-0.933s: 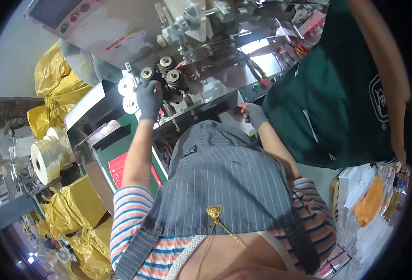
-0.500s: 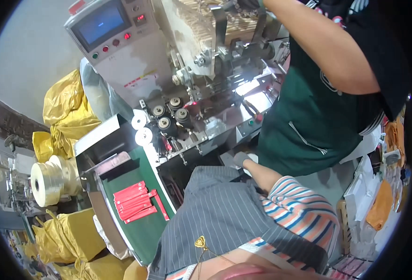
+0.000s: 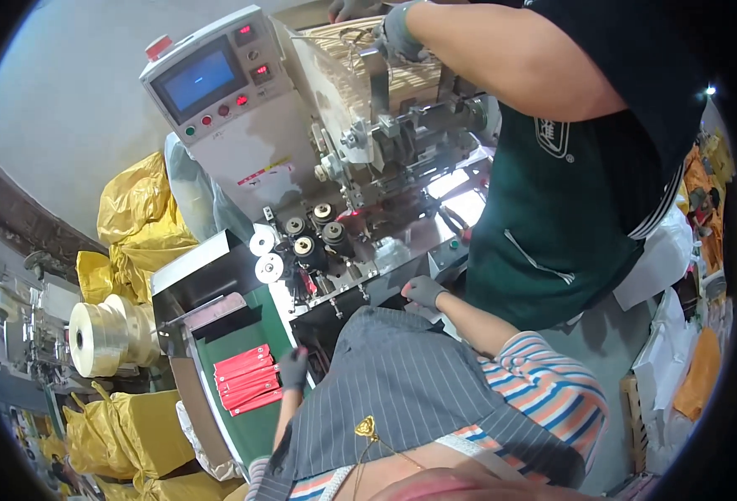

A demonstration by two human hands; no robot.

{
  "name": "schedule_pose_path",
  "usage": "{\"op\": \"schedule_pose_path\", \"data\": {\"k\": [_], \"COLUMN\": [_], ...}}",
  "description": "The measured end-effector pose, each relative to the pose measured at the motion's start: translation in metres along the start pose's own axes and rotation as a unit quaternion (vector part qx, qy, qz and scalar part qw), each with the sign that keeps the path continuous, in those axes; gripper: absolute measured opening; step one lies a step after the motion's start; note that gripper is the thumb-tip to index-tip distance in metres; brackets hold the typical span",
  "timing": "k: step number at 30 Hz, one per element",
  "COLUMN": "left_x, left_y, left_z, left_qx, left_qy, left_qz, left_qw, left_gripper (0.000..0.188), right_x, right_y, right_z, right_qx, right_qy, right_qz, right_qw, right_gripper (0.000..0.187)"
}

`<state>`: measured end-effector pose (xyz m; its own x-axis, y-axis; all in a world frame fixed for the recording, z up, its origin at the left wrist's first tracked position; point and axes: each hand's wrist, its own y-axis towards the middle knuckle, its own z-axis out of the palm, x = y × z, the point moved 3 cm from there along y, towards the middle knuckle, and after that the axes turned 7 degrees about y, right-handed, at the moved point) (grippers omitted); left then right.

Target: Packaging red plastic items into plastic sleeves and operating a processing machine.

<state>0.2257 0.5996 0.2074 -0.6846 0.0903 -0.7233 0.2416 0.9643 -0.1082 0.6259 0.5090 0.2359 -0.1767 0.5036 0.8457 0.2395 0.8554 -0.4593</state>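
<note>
My left hand (image 3: 293,370), in a grey glove with bare fingertips, is at the right edge of a stack of flat red packets (image 3: 247,380). Its fingers point up along the stack's side, and nothing shows in them. The packets lie side by side on a green conveyor belt (image 3: 239,334). Beside the machine's front edge, my right hand (image 3: 424,290) wears a similar glove; one fingertip points left and the other fingers are mostly hidden. I cannot see anything held there.
A co-worker's gloved hand (image 3: 402,35) is over thin wooden sticks (image 3: 414,83) in the machine's hopper. Their green apron (image 3: 519,225) stands close on my right. Black rollers (image 3: 314,234) and a control screen (image 3: 199,81) are ahead. Clear film rolls (image 3: 101,338) and yellow sacks (image 3: 126,434) stand left.
My left hand has come into view beside the packets. The separate packet at the stack's right no longer shows apart. My right hand now shows more fully, and the co-worker's hands are over the sticks.
</note>
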Motion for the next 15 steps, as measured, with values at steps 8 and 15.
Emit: {"op": "schedule_pose_path", "data": {"k": [8,15], "left_x": [-0.401,-0.541], "left_y": [0.174,0.285], "left_z": [-0.134,-0.139], "left_qx": [-0.262,-0.249], "left_qy": [-0.150,-0.075], "left_qz": [0.453,0.383], "left_qw": [0.839,0.887], "left_gripper": [0.032,0.058], "right_x": [0.030,0.011], "right_y": [-0.026,-0.023], "right_z": [-0.050,-0.063], "right_qx": [-0.020,-0.032], "right_qy": [0.112,0.183], "right_qz": [0.048,0.036], "right_qw": [0.992,0.982], "right_gripper": [0.017,0.020]}}
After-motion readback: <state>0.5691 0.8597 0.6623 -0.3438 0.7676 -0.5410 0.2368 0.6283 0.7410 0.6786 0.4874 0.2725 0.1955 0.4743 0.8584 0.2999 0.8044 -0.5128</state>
